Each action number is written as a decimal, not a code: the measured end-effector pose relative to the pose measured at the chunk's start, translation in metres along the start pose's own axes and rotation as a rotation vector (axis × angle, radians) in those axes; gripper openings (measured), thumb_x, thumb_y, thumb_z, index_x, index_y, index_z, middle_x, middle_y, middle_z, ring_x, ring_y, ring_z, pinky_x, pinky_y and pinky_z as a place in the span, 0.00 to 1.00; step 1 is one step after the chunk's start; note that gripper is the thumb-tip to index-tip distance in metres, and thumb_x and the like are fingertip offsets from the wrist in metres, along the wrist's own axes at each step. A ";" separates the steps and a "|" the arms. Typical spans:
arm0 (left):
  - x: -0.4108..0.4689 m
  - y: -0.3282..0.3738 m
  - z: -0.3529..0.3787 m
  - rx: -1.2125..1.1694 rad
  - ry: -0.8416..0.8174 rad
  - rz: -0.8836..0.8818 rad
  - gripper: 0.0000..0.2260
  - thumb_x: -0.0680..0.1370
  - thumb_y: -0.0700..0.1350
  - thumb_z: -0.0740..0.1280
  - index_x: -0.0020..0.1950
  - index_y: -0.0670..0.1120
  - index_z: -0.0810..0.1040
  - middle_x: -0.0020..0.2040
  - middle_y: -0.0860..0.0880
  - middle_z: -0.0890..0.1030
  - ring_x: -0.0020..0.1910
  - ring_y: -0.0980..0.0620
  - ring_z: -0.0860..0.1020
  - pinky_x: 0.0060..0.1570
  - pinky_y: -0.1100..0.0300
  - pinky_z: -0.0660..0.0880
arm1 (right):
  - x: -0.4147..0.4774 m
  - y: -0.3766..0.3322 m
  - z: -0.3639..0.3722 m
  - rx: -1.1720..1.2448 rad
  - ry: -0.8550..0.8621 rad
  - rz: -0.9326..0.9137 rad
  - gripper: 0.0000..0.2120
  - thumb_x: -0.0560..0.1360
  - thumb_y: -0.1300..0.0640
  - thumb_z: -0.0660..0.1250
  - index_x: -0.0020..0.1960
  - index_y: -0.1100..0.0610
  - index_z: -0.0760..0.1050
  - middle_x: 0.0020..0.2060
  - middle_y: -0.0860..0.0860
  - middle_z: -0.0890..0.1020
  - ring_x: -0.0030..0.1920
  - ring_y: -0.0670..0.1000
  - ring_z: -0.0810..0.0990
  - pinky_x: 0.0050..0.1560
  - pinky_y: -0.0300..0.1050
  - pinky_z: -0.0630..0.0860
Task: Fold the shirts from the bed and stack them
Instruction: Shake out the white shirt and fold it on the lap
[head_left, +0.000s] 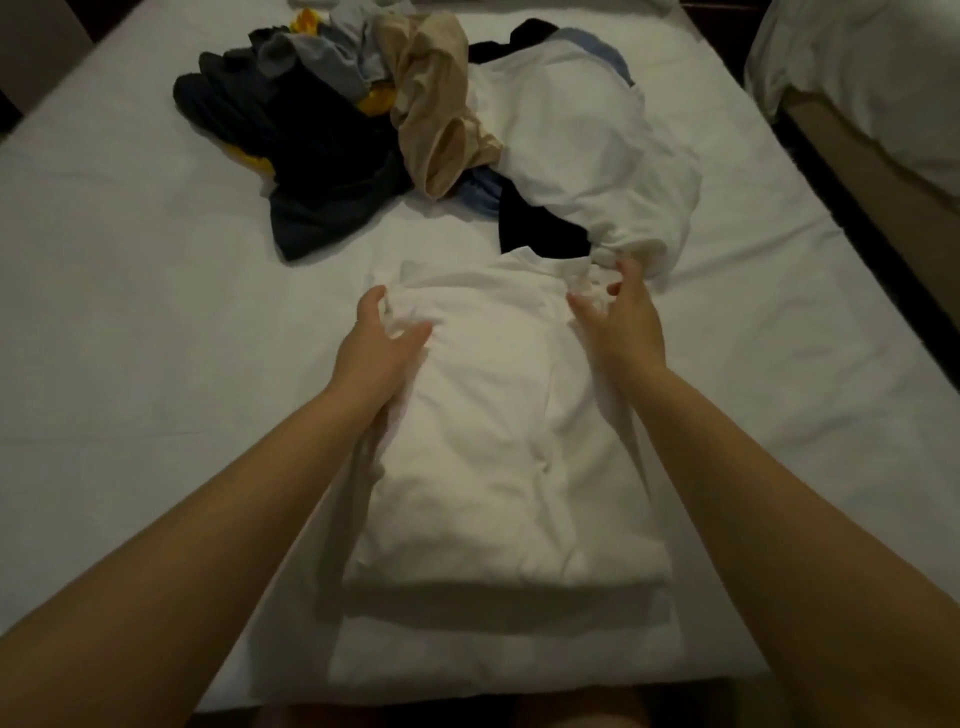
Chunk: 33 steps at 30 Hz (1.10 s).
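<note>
A white shirt (498, 441), folded into a long narrow strip, lies on the bed in front of me, its near end raised over the sheet. My left hand (376, 353) grips its far left corner. My right hand (621, 322) pinches the far right corner, where the cloth is bunched. Beyond lies a heap of unfolded shirts: a large white one (582, 156), a beige one (441, 104), dark ones (311, 156), with grey, light blue and yellow cloth among them.
The bed (130, 312) is covered with a white sheet and fills most of the view. Its near edge runs along the bottom. A dark gap and a second bed (872, 78) lie to the right.
</note>
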<state>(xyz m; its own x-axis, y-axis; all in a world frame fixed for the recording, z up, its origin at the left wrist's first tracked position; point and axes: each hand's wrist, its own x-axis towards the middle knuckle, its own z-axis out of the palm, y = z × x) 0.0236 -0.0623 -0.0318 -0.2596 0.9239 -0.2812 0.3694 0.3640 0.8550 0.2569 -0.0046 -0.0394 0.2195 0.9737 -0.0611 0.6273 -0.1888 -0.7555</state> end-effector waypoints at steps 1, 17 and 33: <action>-0.011 0.000 0.000 -0.002 0.002 -0.010 0.31 0.77 0.54 0.65 0.75 0.54 0.52 0.71 0.44 0.67 0.66 0.42 0.70 0.64 0.50 0.68 | -0.013 0.004 -0.002 -0.023 -0.012 0.000 0.34 0.73 0.44 0.66 0.73 0.53 0.58 0.65 0.56 0.73 0.64 0.57 0.72 0.62 0.49 0.69; -0.199 -0.061 0.000 0.217 0.215 0.015 0.21 0.78 0.49 0.63 0.70 0.49 0.66 0.59 0.39 0.78 0.59 0.40 0.74 0.52 0.55 0.69 | -0.234 0.055 -0.049 0.262 0.009 0.194 0.19 0.76 0.56 0.66 0.66 0.55 0.67 0.44 0.49 0.75 0.46 0.51 0.75 0.41 0.40 0.68; -0.321 -0.078 -0.061 -0.173 -0.060 0.227 0.14 0.74 0.31 0.66 0.55 0.47 0.77 0.38 0.57 0.80 0.33 0.66 0.76 0.34 0.75 0.71 | -0.358 0.059 -0.113 0.347 0.082 -0.084 0.11 0.71 0.58 0.72 0.41 0.44 0.74 0.36 0.47 0.78 0.37 0.44 0.75 0.34 0.30 0.71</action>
<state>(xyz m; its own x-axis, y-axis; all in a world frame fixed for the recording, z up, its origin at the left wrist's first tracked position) 0.0237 -0.3947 0.0179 -0.1325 0.9867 -0.0946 0.2531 0.1260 0.9592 0.2995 -0.3784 0.0112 0.2460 0.9679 0.0525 0.3577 -0.0403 -0.9330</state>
